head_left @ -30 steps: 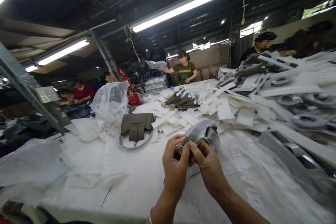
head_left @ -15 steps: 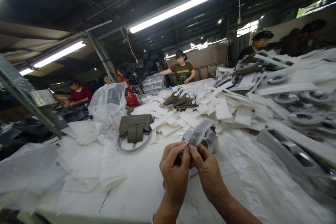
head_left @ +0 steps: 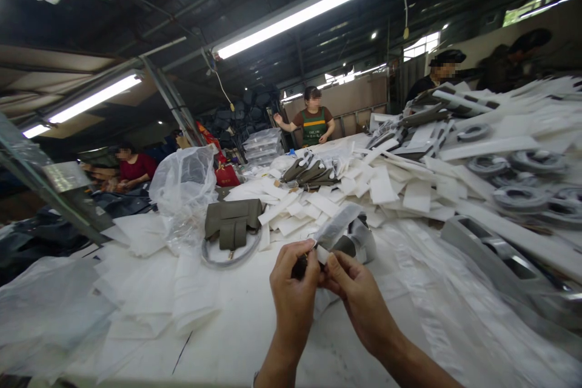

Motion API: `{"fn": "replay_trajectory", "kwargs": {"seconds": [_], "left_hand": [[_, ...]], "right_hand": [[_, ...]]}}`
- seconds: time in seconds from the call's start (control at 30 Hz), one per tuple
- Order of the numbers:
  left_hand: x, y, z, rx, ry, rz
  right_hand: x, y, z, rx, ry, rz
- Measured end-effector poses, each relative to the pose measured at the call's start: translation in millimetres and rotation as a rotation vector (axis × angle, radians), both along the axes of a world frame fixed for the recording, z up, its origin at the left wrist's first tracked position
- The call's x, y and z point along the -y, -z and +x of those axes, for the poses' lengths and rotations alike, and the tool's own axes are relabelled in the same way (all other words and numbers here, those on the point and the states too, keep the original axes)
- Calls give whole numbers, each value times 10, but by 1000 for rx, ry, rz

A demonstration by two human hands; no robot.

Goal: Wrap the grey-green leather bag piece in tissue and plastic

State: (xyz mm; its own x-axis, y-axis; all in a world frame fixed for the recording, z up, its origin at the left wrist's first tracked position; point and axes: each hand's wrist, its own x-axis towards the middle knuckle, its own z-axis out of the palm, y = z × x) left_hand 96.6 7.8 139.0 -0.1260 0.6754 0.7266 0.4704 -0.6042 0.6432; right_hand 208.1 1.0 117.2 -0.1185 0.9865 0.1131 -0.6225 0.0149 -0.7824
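Note:
In the head view my left hand point(head_left: 293, 288) pinches a dark strap end, mostly hidden by its fingers. My right hand point(head_left: 357, 288) is closed beside it, thumb and fingertips pressed on the same piece. A small white tab point(head_left: 322, 253) shows between the fingertips. Just beyond both hands lies a coiled strap in translucent grey wrapping point(head_left: 341, 227), which seems to run into my grip. To the left, an olive-grey handbag point(head_left: 233, 221) with a front flap rests on the white table point(head_left: 227, 321), a grey wrapped loop point(head_left: 236, 260) around its lower side.
White foam strips point(head_left: 313, 206) are heaped behind my hands, with dark olive straps point(head_left: 307, 170) on top. Coiled grey straps point(head_left: 522, 197) and a grey tape dispenser-like object point(head_left: 495, 254) lie right. Clear bags point(head_left: 184, 185) and white sheets point(head_left: 140, 291) cover the left. A co-worker point(head_left: 313, 121) stands across.
Both hands have shifted slightly left, and the white tab now shows between my fingers. The co-worker across has raised one hand from the stack of clear packages.

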Motion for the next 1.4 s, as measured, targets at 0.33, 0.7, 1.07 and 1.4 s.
{"fn": "replay_trajectory", "kwargs": {"seconds": [0.33,0.7,1.07,1.4], "left_hand": [[26,131,64,-64,-43,179],[31,79,-106,-449,40,273],[111,82,-92,-257,67,31],[-20,-116,-210,3,281,-511]], "right_hand": [[-46,48,-1,92,111,-42],[-89,109,27,67,70,-53],[-145,111,40,269,175,-12],[-176,93,58,340,206,82]]}}
